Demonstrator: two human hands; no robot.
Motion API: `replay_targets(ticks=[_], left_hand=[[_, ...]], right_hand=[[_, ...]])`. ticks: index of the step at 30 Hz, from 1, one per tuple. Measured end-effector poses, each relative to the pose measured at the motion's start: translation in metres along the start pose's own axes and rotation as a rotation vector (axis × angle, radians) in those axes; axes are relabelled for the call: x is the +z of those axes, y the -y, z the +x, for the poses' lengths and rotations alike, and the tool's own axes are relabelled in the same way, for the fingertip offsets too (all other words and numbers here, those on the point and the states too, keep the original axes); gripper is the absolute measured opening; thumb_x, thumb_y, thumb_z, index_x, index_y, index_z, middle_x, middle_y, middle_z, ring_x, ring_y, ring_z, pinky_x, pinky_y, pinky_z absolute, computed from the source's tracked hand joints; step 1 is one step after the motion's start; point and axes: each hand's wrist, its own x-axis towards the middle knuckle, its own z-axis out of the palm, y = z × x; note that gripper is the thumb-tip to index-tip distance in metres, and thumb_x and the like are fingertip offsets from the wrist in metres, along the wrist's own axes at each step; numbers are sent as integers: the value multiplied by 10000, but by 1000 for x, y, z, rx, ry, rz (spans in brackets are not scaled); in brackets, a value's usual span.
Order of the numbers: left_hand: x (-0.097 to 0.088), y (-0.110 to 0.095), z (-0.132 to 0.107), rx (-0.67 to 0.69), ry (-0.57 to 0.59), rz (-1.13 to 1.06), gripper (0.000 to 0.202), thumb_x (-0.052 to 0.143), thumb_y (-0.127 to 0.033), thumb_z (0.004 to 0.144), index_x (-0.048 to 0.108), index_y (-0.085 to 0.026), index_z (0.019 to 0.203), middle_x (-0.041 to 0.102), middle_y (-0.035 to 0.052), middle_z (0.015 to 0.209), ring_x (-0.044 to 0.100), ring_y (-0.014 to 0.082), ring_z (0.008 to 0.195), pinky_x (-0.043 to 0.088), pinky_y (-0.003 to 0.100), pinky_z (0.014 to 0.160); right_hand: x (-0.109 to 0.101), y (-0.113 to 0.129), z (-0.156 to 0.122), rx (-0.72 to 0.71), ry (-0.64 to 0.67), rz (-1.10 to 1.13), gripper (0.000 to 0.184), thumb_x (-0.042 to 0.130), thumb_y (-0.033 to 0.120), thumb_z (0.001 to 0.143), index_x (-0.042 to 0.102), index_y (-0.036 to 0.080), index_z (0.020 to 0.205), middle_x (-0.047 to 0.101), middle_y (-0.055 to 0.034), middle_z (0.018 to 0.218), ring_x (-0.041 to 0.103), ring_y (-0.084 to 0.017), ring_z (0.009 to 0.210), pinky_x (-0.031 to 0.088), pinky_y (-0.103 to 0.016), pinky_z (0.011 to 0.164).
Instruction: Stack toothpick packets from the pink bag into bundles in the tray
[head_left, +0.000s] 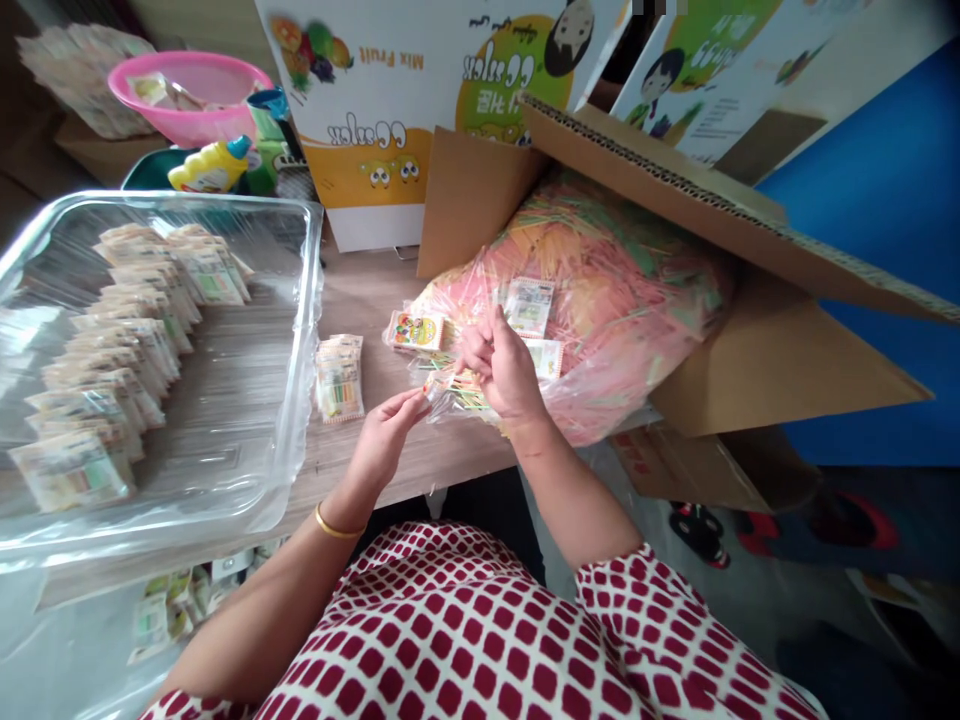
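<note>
On the grey-brown wood-grain table (pixel 367 275), we have a rectangular clear-plastic tray (pixel 312 280) at left, rows of square clear-plastic packets (pixel 124 345) inside. Just right of it lies a packet stack (pixel 341 380); farther right, a bulging clear-plastic bag of pink-and-green sticks (pixel 600 290), between the flaps of an open brown cardboard box (pixel 795 350). Behind the tray, a round pink plastic bowl (pixel 195 125).

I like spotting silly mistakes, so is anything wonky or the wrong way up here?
Yes! The white Mix Fruit carton at the back looks upside down, because its words are printed upside down to us. Also, the bag of colourful sticks bulges from the open brown box.
</note>
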Motion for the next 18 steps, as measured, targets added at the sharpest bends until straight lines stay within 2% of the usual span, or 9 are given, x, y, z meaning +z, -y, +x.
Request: replay_targets(ticks=[3, 6, 9, 12, 15, 18], left_hand=[[2, 1, -2, -8, 9, 28, 370, 829, -459, 764, 828, -179, 1006, 800, 93, 1108, 707, 265, 1101, 514, 439, 1075], [2, 2, -4, -5, 22, 38, 368, 819, -461, 778, 828, -181, 1016, 801, 88, 1112, 707, 257, 1097, 512, 438, 1084], [1, 1, -4, -10, 40, 19, 358, 813, -450, 785, 827, -176, 1015, 796, 89, 1138, 698, 262, 1123, 507, 446, 1099], [2, -2, -4, -38, 64, -18, 348, 805, -437, 796, 824, -172, 1019, 787, 91, 1169, 681, 273, 1171, 492, 455, 1122], [3, -4, -4, -60, 92, -53, 345, 801, -431, 803, 820, -161, 1016, 781, 103, 1181, 659, 288, 1222, 484, 458, 1131], [4, -3, -3, -82, 121, -72, 340, 789, -426, 818, 816, -154, 1020, 774, 112, 1196, 637, 291, 1257, 477, 451, 1137]], right_hand=[[12, -3, 7, -88, -118, 50, 599, 339, 783, 971, 286, 261, 683, 232, 80, 559, 246, -110, 462, 463, -257, 548], [20, -12, 5, -186, -129, 31, 597, 323, 746, 1000, 315, 254, 661, 288, 69, 549, 326, -110, 464, 511, -288, 651], [21, -20, -2, -218, -67, -58, 583, 321, 719, 1015, 374, 256, 664, 401, 49, 568, 478, -124, 524, 533, -318, 753], [17, -26, -9, -223, 19, -130, 538, 322, 679, 1035, 437, 261, 717, 565, 18, 639, 642, -162, 708, 527, -357, 910], [9, -28, -14, -186, 118, -163, 503, 309, 652, 1050, 474, 264, 774, 689, -6, 742, 702, -189, 909, 484, -394, 1044], [1, -30, -14, -111, 246, -204, 523, 336, 656, 1042, 574, 251, 814, 758, -31, 898, 703, -197, 1044, 463, -390, 1090]])
